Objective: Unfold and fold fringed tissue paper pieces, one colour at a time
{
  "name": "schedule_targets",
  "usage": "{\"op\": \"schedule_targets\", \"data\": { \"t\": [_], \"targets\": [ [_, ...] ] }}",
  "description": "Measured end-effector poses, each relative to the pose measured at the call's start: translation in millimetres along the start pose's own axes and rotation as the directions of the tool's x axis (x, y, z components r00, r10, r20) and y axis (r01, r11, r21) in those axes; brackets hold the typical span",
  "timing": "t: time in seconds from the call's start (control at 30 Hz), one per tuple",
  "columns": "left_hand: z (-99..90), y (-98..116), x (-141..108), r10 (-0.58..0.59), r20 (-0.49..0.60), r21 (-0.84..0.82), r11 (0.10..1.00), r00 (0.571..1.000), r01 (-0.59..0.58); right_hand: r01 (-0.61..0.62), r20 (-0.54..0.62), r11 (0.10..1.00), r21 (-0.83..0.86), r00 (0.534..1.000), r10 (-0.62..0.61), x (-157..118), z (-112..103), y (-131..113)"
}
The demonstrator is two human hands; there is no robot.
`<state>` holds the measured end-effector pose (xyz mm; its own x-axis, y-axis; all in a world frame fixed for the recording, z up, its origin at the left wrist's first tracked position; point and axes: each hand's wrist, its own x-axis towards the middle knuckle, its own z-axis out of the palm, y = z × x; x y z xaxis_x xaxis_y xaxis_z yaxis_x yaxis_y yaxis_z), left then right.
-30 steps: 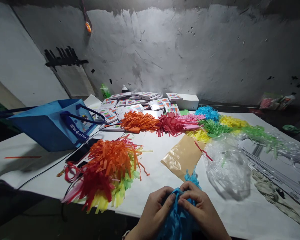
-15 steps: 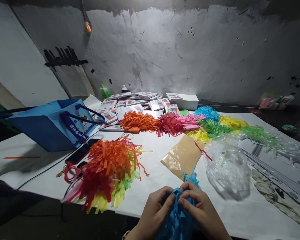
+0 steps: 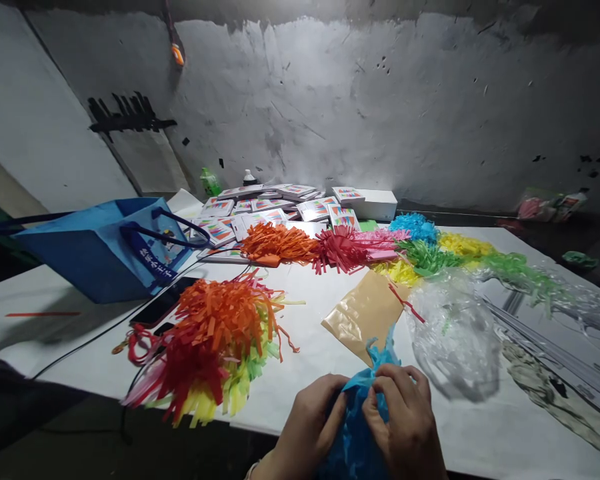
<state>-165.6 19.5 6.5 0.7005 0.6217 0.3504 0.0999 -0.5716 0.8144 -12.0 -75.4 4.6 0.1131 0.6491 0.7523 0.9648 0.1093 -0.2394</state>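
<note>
Since the earlier frame, my right hand has turned over the blue fringed paper.
Both hands' fingers, left hand too, are closed on it at the surface's near edge; I judge this tassel unfinished, with a finished multicoloured heap beside and more bundles beyond.

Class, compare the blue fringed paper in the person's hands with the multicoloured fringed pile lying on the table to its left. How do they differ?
The blue fringed paper is one colour; the multicoloured pile mixes orange, red, yellow and green. The blue one is gripped by the left hand and right hand; the pile lies untouched. Both are cut-fringe paper.
</note>
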Motion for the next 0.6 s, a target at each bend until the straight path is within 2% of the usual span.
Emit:
{"op": "schedule_targets", "data": {
  "t": [0.17, 0.27, 0.33, 0.37, 0.47, 0.53, 0.6],
  "targets": [
    [1.6, -2, -2, 0.113, -0.011, 0.094, 0.989, 0.994, -0.112, -0.188, 0.084, 0.972, 0.143, 0.981, 0.177, -7, 8, -9],
    [2.7, -5, -4, 0.146, 0.009, 0.129, 0.981, 0.989, -0.146, -0.157, 0.097, 0.972, 0.175, 0.985, 0.142, -11, 11, -7],
    [2.4, -9, -4, 0.176, 0.023, 0.154, 0.972, 0.984, -0.178, -0.207, 0.195, 0.942, 0.264, 0.968, 0.158, -8, 7, -4],
    [1.6, -10, -3, 0.208, 0.017, 0.170, 0.963, 0.978, -0.208, -0.285, 0.278, 0.902, 0.324, 0.940, 0.197, -5, 3, -2],
    [-4.2, -11, 4, 0.353, -0.008, 0.281, 0.899, 0.936, -0.336, -0.557, 0.514, 0.709, 0.433, 0.799, 0.314, 8, -8, -1],
    [-10.5, -7, 11, 0.479, 0.040, 0.372, 0.808, 0.877, -0.458, -0.646, 0.580, 0.608, 0.461, 0.738, 0.344, 14, -14, -1],
    [-17.2, 0, 17, 0.574, 0.118, 0.401, 0.719, 0.810, -0.568, -0.689, 0.622, 0.539, 0.484, 0.705, 0.342, 18, -14, 0]
  ]
}}
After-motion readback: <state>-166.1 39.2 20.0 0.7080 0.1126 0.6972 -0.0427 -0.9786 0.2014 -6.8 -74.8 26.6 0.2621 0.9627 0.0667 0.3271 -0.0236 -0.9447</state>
